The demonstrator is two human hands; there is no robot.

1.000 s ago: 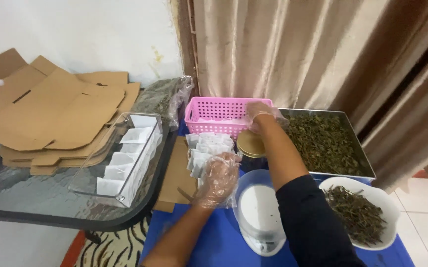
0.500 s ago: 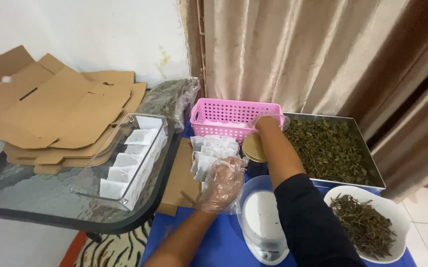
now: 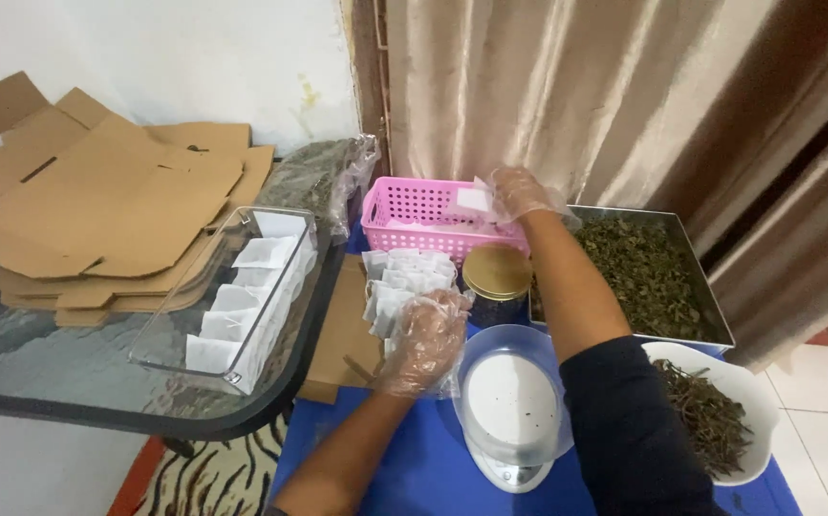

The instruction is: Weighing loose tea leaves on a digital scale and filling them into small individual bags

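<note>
Reaching over the far rim of the pink basket, the gloved right hand was pinched on a small white sachet, held above other white sachets lying inside. The gloved left hand was cupped loosely on a fanned stack of empty sachets on the blue table, apparently steadying it. Dried green leaves filled the metal tray at right; darker stalks lay in a white bowl. More sachets were lined in a clear tray at left.
</note>
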